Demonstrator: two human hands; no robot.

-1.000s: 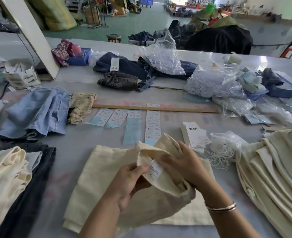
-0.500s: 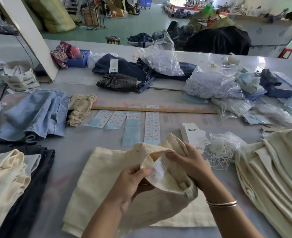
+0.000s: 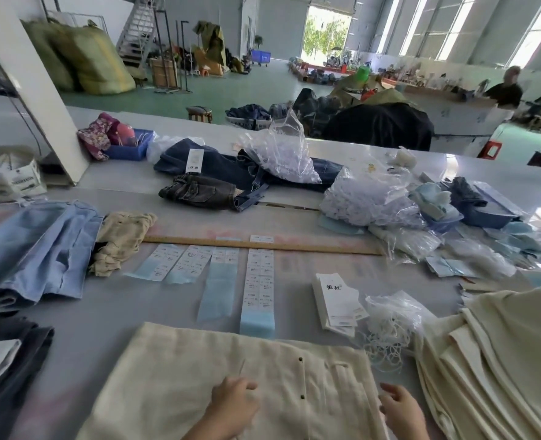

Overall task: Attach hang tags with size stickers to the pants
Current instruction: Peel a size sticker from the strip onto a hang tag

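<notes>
Cream pants (image 3: 180, 376) lie flat on the table in front of me, with dark buttons along the fly. My left hand (image 3: 232, 408) rests on the fabric, its fingers curled loosely. At the pants' right edge sits my right hand (image 3: 399, 411), fingers apart, holding nothing. Beyond the pants lie strips of size stickers (image 3: 259, 281) on blue backing. A stack of white hang tags (image 3: 335, 300) sits to the right of them, beside a bag of white strings (image 3: 389, 325).
A pile of cream pants (image 3: 498, 350) is at the right, dark and cream garments (image 3: 8, 360) at the left. Blue denim (image 3: 37, 249), a wooden ruler (image 3: 262, 244), jeans (image 3: 231, 169) and plastic bags (image 3: 367, 198) lie farther back. A person (image 3: 505, 88) stands far right.
Both hands have let go of the lifted waistband with its inside label. The pants now lie flat, and the camera has tilted up.
</notes>
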